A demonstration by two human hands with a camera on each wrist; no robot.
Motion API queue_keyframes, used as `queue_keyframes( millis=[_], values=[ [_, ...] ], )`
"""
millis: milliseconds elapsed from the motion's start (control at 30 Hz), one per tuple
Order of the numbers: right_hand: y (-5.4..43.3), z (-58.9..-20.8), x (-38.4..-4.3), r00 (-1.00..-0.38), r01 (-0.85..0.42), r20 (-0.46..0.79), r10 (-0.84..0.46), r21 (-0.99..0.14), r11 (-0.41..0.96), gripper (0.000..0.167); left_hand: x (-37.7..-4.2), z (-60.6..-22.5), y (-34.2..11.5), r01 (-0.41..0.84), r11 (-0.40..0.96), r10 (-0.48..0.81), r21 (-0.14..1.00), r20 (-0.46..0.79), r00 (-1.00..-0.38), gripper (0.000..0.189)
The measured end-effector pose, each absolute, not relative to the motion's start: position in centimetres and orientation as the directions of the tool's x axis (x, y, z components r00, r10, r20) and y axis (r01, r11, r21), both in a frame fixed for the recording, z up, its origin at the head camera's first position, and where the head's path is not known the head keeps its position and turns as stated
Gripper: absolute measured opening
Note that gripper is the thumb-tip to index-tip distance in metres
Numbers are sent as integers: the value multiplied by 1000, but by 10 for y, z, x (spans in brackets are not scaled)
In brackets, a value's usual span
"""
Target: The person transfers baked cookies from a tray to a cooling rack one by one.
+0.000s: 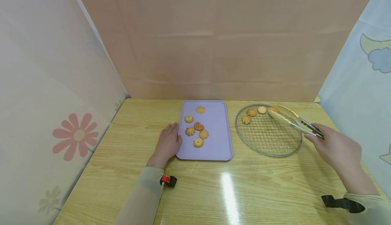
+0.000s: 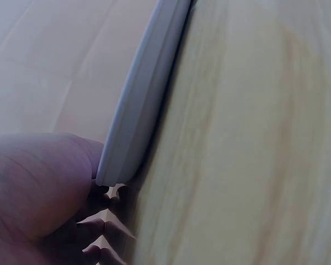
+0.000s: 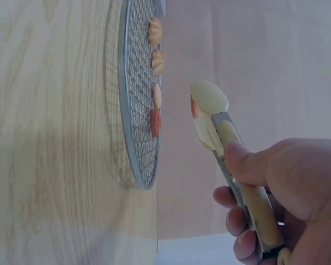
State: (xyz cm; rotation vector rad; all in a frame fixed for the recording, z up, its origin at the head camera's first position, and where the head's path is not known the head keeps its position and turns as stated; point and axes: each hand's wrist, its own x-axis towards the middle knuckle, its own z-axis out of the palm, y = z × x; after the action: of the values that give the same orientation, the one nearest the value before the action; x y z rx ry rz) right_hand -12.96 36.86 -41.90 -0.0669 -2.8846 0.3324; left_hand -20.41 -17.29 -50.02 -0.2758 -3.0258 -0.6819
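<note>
My right hand [image 1: 339,147] grips metal tongs with cream-coloured heads [image 1: 279,117], raised over the far right part of a round wire rack [image 1: 272,140]. In the right wrist view, an orange-brown cookie [image 3: 194,106] shows between the tong heads, mostly hidden by them. On the rack lie two ridged cookies [image 1: 252,112], a pale round one [image 1: 262,110] and a reddish-brown one [image 3: 155,122]. My left hand [image 1: 167,142] holds the left edge of a lilac tray [image 1: 218,143], thumb on its rim and fingers along its outer side. Several cookies [image 1: 198,142] lie on the tray, one pretzel-shaped [image 1: 199,126].
Tray and rack stand side by side on a wood-grain table [image 1: 259,184], with a narrow strip of table between them. A plain brown panel [image 1: 213,48] rises behind. Printed cloth walls [image 1: 36,82] flank the table on both sides.
</note>
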Motion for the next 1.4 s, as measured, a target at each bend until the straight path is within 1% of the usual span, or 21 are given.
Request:
queue_keyframes(
  millis=[167,333,633,867,1067,1400],
  values=[
    [375,-416,-128,-978,58,184,99,-218,974,54,-204,-500,-174,185,887,168,422,78,-983,55],
    [380,-416,-125,-980,81,161,118,-216,973,52,-204,-500,-173,191,887,173,420,81,-982,55],
    [388,-419,-123,-980,133,122,159,-200,971,52,-204,-500,-174,174,890,167,420,55,-984,57],
    [395,-424,-121,-980,147,104,171,-203,968,54,-204,-501,-175,193,892,177,408,77,-981,55],
    [398,-427,-120,-979,156,102,178,-191,969,57,-204,-501,-174,188,891,175,412,70,-982,55],
    [397,-428,-119,-981,156,84,175,-191,969,53,-205,-501,-174,182,892,172,414,60,-983,56]
  ],
)
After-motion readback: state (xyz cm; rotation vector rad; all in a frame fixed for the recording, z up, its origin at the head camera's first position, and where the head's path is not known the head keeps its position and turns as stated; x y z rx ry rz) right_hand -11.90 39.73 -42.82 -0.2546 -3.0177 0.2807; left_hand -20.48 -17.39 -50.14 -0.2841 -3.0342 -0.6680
